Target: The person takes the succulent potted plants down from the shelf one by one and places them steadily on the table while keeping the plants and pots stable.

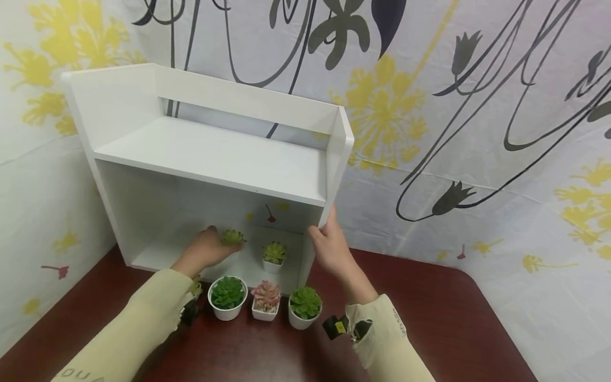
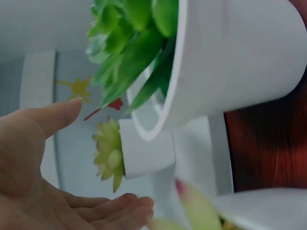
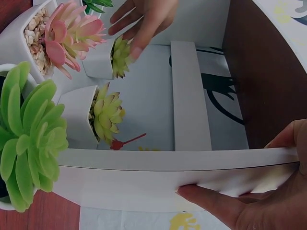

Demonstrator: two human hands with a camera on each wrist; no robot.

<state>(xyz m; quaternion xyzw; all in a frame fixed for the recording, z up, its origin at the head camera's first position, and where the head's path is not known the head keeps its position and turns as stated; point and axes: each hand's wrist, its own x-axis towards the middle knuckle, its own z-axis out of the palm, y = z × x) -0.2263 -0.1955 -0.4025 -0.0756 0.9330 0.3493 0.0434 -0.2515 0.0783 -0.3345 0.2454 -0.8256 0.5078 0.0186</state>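
My left hand (image 1: 210,249) reaches into the lower compartment of a white shelf unit (image 1: 215,159). Its thumb and straight fingers are spread beside a small yellow-green succulent (image 1: 232,237) in a square white pot (image 3: 100,62). In the left wrist view the palm (image 2: 24,163) faces that side, thumb apart from the fingers. Another yellow-green succulent (image 1: 274,253) in a square white pot stands to the right inside the compartment. My right hand (image 1: 331,249) grips the front edge of the unit's right side panel (image 3: 192,160), thumb on one face and fingers on the other.
Before the unit, on the dark red table (image 1: 406,318), stand a round-potted green succulent (image 1: 227,293), a pink succulent (image 1: 265,297) and another green one (image 1: 305,303). A further plant (image 1: 196,286) is partly hidden by my left sleeve. Patterned cloth (image 1: 429,132) hangs behind.
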